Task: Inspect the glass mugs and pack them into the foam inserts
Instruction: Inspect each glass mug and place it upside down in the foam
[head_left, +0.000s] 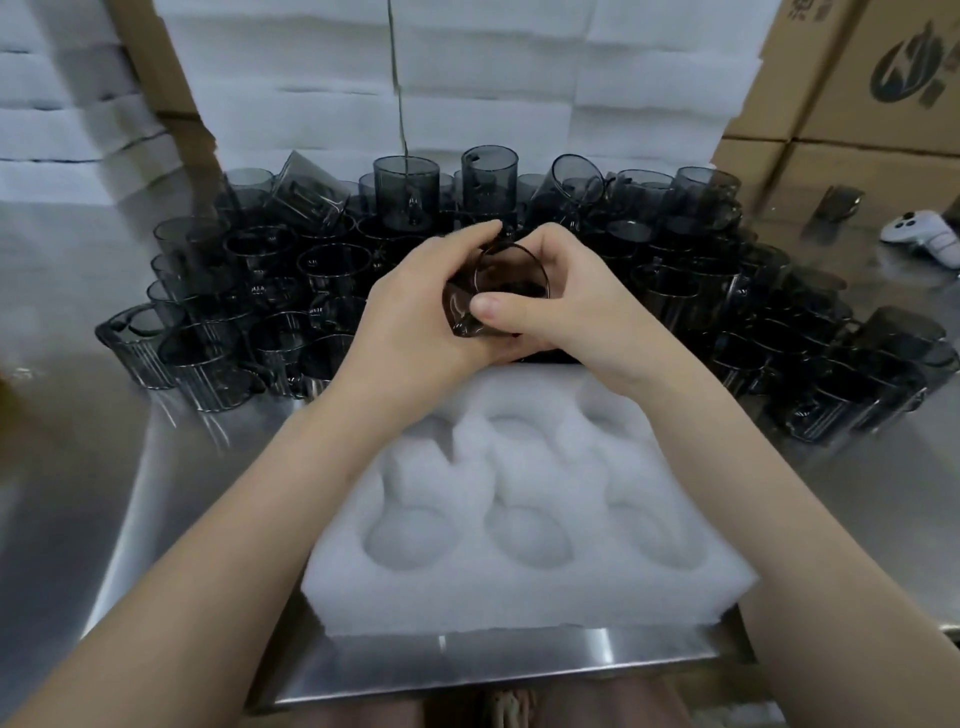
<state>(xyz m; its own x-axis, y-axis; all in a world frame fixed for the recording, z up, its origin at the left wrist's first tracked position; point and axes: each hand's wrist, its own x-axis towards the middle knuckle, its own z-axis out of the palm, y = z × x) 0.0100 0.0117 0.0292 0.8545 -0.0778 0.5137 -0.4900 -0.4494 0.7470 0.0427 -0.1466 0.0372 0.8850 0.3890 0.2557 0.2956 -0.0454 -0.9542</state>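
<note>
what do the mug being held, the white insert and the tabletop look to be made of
Mug: looks like smoky dark glass, glossy; it is see-through and glints.
Insert: soft white foam, matte, with fuzzy-edged moulded pockets.
Tabletop: probably stainless steel, brushed sheen; it mirrors the mugs and the light.

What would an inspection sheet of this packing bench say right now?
Surface: steel table, shiny.
Job's things: one dark mug held at the far edge of the insert, whose visible pockets are empty; many mugs crowd behind, some tilted.
Clutter: white controller at far right.
Grippers: left hand and right hand both grip the mug.
Cables: thin dark line hangs at the back; cannot tell if it is a cable.
Surroundings: foam stacks behind, boxes at right.
</note>
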